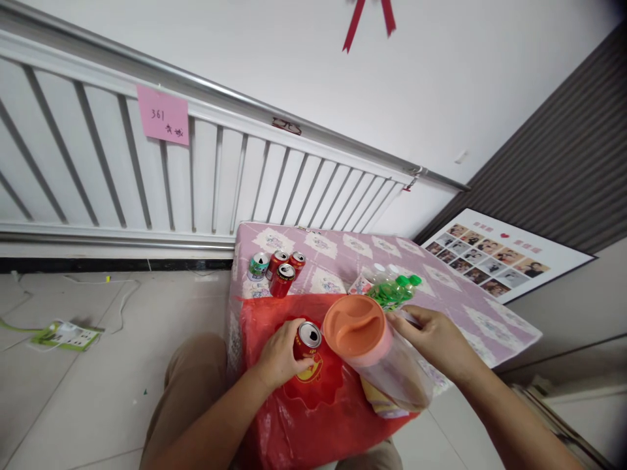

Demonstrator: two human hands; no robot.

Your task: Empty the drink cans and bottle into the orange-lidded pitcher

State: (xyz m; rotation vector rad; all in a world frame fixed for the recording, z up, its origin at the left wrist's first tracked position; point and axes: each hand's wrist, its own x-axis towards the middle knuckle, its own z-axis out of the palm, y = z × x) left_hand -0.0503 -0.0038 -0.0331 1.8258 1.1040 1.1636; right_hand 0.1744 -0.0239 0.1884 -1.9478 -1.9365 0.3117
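Observation:
My left hand (280, 356) is wrapped round an opened red can (307, 341), upright over a red scalloped tray (321, 391) on a red plastic sheet (289, 431). My right hand (431, 339) grips a clear pitcher (399, 375) with an orange lid (355, 326); it leans, with its lid toward the can. Under the pitcher a yellow and white item (382, 399) partly shows. Behind the left hand stand several opened cans: a green one (258, 267) and red ones (281, 281). Green-capped bottles (399, 287) are grouped behind the pitcher.
A purple patterned cloth (357, 247) covers the table, which stands by a white radiator (206, 176). A photo board (504, 254) leans at the right. On the floor at the left lies a green and white power strip (66, 334) with cables.

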